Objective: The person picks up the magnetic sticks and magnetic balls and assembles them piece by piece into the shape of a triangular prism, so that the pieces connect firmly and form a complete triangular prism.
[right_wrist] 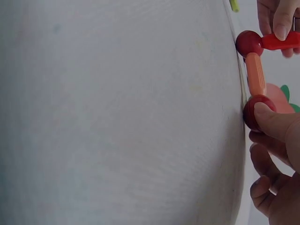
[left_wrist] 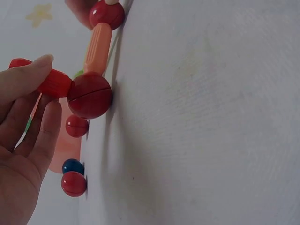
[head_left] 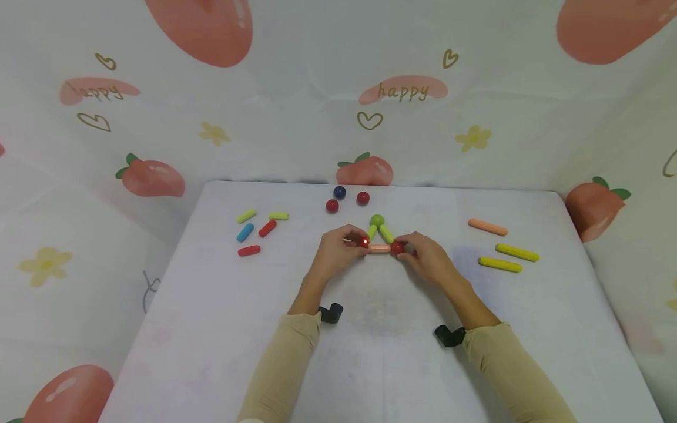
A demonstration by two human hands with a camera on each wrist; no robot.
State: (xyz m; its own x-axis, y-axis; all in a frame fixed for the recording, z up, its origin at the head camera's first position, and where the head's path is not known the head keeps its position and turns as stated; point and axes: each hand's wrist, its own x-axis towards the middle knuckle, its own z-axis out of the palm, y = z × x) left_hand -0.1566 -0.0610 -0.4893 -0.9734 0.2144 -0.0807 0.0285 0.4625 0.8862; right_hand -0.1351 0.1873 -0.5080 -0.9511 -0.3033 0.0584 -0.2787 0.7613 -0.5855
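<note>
A triangle of balls and rods lies on the table. Its far corner is a green ball [head_left: 377, 220], from which two light-green rods [head_left: 386, 234] run toward me. An orange rod [head_left: 379, 249] joins two red balls along the near side. My left hand [head_left: 338, 251] pinches a red rod [left_wrist: 57, 84] between thumb and fingers; the rod stands up from the left red ball [left_wrist: 90, 95], its end against the ball. With thumb and fingers, my right hand [head_left: 427, 257] grips the right red ball [right_wrist: 259, 112]. Fingers partly cover both near corners in the head view.
Two loose red balls [head_left: 332, 206] and a dark blue ball [head_left: 339, 192] sit at the table's back edge. Short rods in light green, blue [head_left: 245, 232] and red [head_left: 250, 251] lie at left. Right of my hands are an orange rod [head_left: 488, 227] and two yellow rods [head_left: 500, 264].
</note>
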